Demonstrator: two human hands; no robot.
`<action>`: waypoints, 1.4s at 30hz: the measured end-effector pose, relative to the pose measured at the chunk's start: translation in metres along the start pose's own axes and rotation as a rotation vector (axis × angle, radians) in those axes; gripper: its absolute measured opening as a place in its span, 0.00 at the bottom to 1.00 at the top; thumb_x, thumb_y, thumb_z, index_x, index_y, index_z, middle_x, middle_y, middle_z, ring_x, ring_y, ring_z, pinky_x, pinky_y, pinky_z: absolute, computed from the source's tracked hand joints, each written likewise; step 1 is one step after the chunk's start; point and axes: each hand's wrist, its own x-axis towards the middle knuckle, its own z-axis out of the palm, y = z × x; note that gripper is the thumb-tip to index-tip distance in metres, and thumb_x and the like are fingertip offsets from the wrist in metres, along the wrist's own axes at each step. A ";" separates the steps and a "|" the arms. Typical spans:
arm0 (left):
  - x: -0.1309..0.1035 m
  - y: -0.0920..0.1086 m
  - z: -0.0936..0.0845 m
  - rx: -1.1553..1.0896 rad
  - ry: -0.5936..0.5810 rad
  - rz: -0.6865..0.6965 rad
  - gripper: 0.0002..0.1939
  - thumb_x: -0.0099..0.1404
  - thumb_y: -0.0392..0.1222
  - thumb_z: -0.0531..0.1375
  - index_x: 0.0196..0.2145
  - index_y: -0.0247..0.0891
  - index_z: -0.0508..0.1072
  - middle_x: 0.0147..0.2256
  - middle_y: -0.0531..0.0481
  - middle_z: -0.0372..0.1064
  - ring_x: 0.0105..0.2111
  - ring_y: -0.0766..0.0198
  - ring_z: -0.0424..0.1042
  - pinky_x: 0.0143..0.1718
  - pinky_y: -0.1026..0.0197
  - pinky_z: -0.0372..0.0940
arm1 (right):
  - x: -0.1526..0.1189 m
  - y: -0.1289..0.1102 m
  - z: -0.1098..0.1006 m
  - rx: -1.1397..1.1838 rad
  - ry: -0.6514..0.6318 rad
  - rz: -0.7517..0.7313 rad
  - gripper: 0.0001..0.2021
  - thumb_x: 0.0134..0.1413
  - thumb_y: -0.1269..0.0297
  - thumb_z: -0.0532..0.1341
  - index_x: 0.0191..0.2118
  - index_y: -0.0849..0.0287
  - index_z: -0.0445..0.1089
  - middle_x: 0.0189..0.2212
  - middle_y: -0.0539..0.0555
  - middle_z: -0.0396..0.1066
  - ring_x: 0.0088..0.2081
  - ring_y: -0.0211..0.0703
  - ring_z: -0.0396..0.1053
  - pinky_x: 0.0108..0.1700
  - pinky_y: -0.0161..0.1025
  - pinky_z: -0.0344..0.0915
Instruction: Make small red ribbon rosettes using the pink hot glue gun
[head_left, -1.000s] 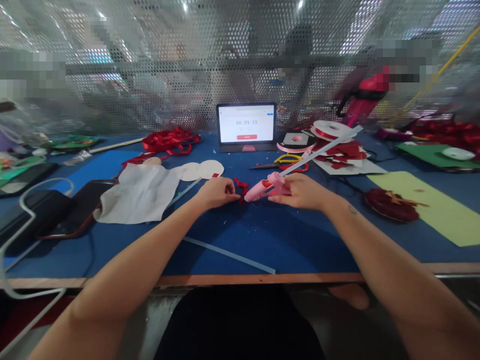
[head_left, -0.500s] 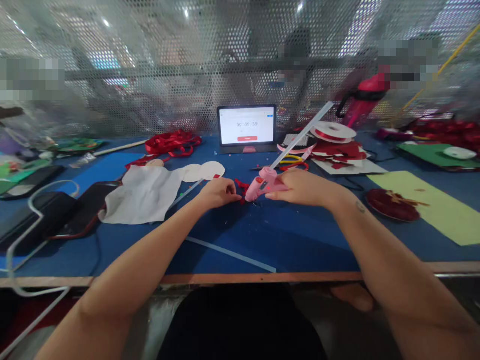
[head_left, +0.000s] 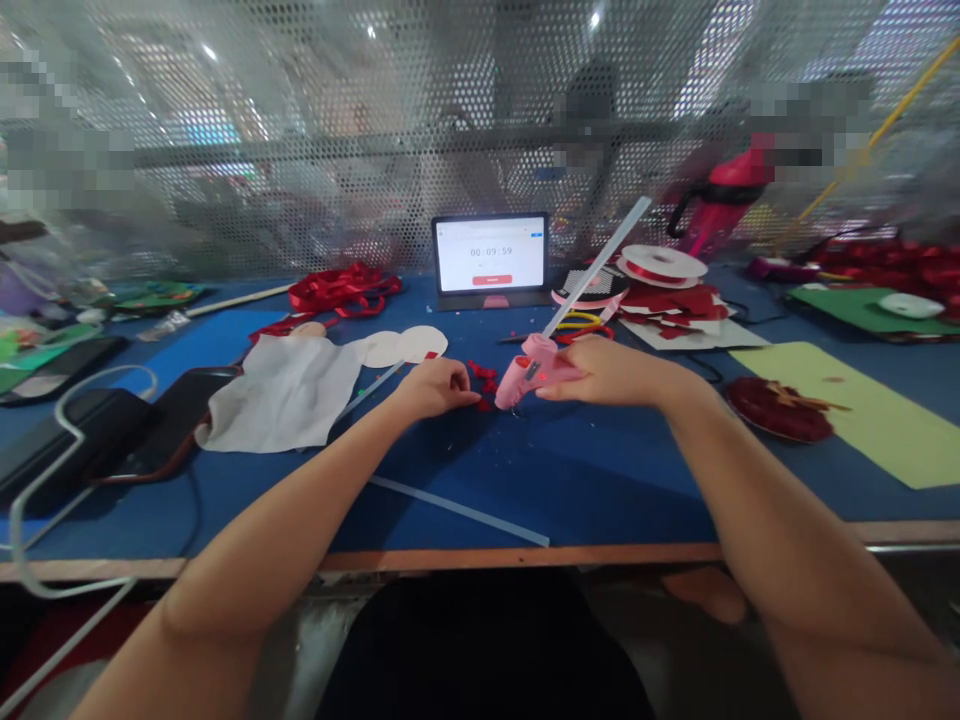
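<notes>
My right hand [head_left: 600, 370] is wrapped round the handle of a pink hot glue gun [head_left: 525, 378], its nozzle tilted down and to the left. A long clear glue stick [head_left: 600, 265] sticks up out of its back end. Left of the nozzle, my left hand [head_left: 439, 388] has thumb and fingertips pinched together at a small dark red piece [head_left: 484, 405], apparently ribbon, partly hidden by the fingers. More small red ribbon pieces [head_left: 484, 376] lie just behind the fingertips on the blue table [head_left: 600, 480].
A loose glue stick [head_left: 461, 508] lies near the front edge. White cloth [head_left: 289, 395], white paper circles [head_left: 422, 344] and a phone [head_left: 176, 425] are at left. Behind stand a tablet [head_left: 491, 260], scissors [head_left: 581, 325] and ribbon spools [head_left: 664, 265]. A dark red disc [head_left: 776, 408] rests at right on yellow paper [head_left: 892, 420].
The glue gun's nozzle has shifted slightly right, away from the red piece, and a little lower. My left hand stays nearly in place, still pinched.
</notes>
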 end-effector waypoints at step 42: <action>-0.003 -0.004 0.001 0.029 0.050 0.092 0.14 0.52 0.52 0.60 0.27 0.37 0.71 0.25 0.52 0.70 0.25 0.66 0.66 0.24 0.67 0.54 | 0.025 -0.009 0.073 -0.610 0.247 -0.403 0.11 0.59 0.64 0.52 0.32 0.59 0.71 0.24 0.52 0.72 0.27 0.38 0.65 0.26 0.37 0.43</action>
